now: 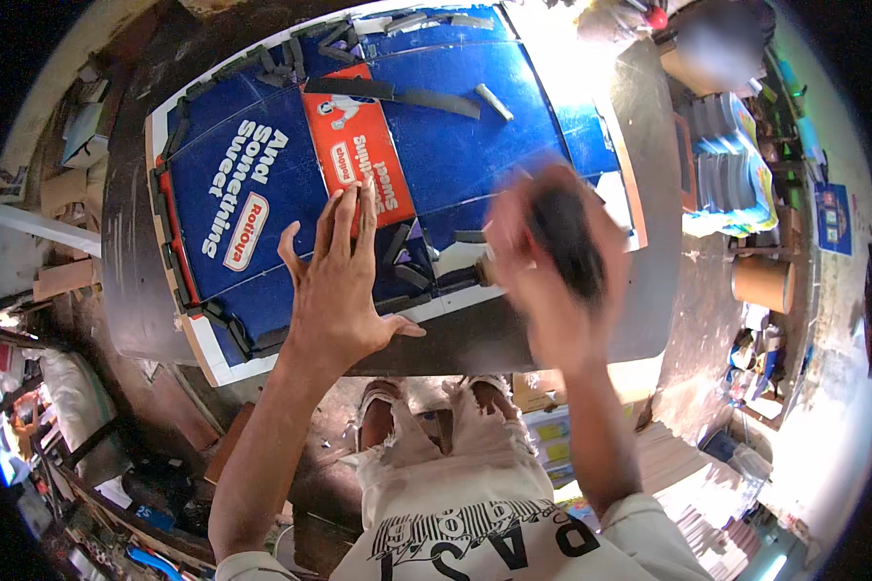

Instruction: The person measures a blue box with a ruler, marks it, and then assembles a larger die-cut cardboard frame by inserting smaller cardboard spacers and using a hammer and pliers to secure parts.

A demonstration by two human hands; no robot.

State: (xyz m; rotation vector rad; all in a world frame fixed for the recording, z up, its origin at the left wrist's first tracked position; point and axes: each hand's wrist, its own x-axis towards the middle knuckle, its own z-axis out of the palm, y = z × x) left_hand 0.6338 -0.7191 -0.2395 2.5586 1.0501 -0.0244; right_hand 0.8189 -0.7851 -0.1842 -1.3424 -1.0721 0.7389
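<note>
My left hand [337,281] lies with its fingers spread on a large blue printed board [252,208], the fingertips over its red panel [354,145]. On the board's right part is my right hand [552,261], smeared by motion, its fingers wrapped round a dark oblong object [567,237] whose kind I cannot make out. Short black foam-like strips [179,261] line the board's left edge and gather at its corners. A longer black strip [436,102] crosses the top of the red panel. Close by lies a small pale stick [494,103].
The board rests on a dark table [639,320] with rounded corners. Stacked wrapped goods [731,160] and a brown cylindrical container [763,282] stand at the right. Piles of flat sheets [669,474] sit below right. A pale bar [44,229] juts toward the table's left side.
</note>
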